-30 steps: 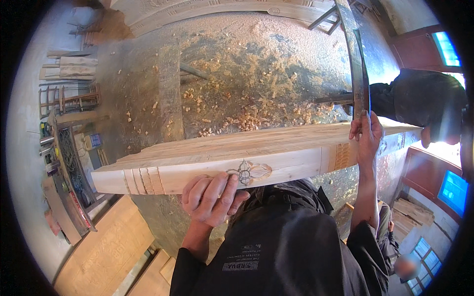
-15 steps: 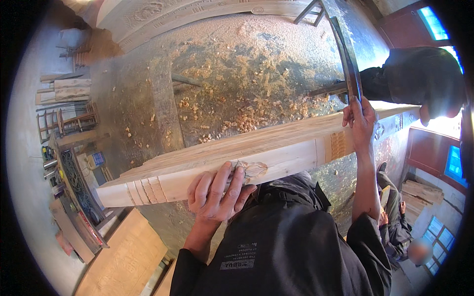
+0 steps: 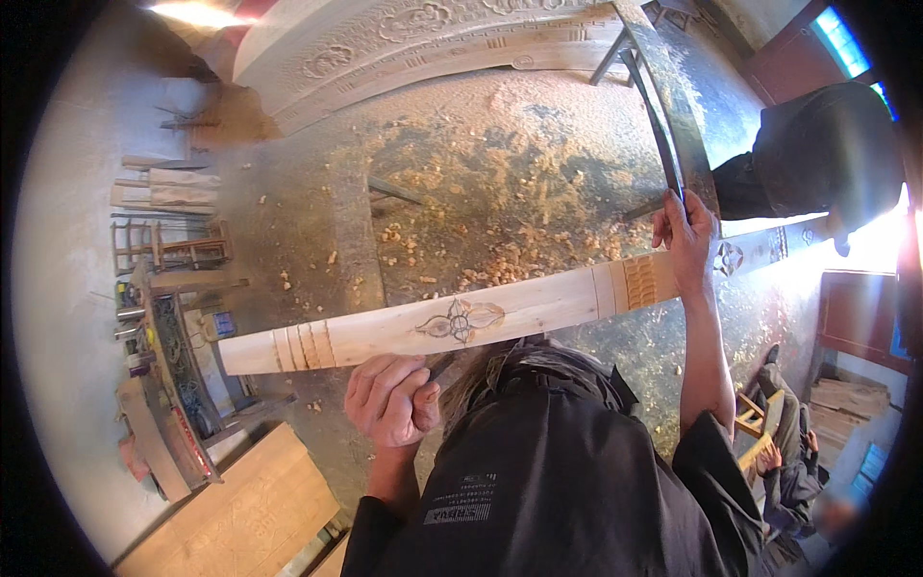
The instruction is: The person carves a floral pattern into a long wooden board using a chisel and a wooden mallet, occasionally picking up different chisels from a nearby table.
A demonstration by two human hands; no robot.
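A long pale wooden beam point(image 3: 553, 300) lies across in front of me, its near face carved with a flower motif point(image 3: 460, 321) and bands of notches. My left hand point(image 3: 392, 399) is curled closed just below the beam's near edge, left of the flower. A slim dark tool point(image 3: 441, 364) pokes out beside its fingers; most of it is hidden. My right hand point(image 3: 688, 236) grips the lower end of a long, dark, flat bar point(image 3: 658, 120), which points up and away, and the hand overlaps the beam near a scalloped carved band point(image 3: 639, 282).
Wood shavings point(image 3: 519, 252) litter the floor beyond the beam. A large carved board point(image 3: 413, 48) stands at the back. A person in dark clothing point(image 3: 817, 154) is close at the right; another point(image 3: 793, 462) sits lower right. Tools and a carved panel point(image 3: 240, 510) are at the left.
My left hand has come off the carved flower, moved down-left and curled closed. The beam's top surface no longer shows; its carved face does. The view has shifted slightly.
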